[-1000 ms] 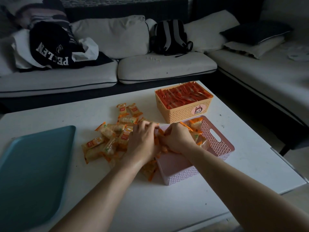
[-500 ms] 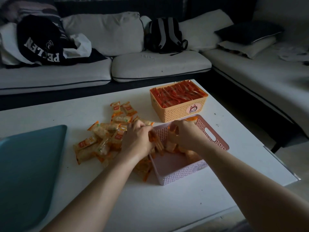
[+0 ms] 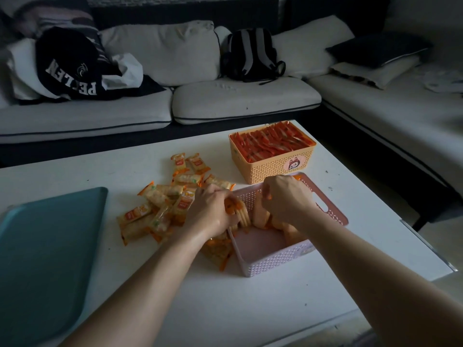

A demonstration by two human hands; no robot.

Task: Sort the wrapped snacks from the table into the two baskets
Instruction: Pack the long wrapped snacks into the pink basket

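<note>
The left hand (image 3: pixel 213 211) was curled round a bunch of snacks (image 3: pixel 160 206) right at the left edge of the pink basket (image 3: pixel 275 261). The right hand (image 3: pixel 288 201) was down inside that basket. Its fingers were bent round some snacks there too, but how many it held was hard to see. The two hands were close together and did not touch.

More snacks lay in a messy pile on the table (image 3: pixel 250 309), just left of the pink basket. A few poked out from under the left arm, by the basket's near corner. Some stood in the far half of the pink basket, and its near half showed bare floor.

The orange basket (image 3: pixel 270 169) sat just behind the pink one. It was full of red snacks (image 3: pixel 270 141) packed in rows.

A blue tray (image 3: pixel 45 241) lay at the left end of the table, well apart from the pile. Behind the table was a sofa (image 3: pixel 100 116) with a dark bag (image 3: pixel 250 53) on it.
</note>
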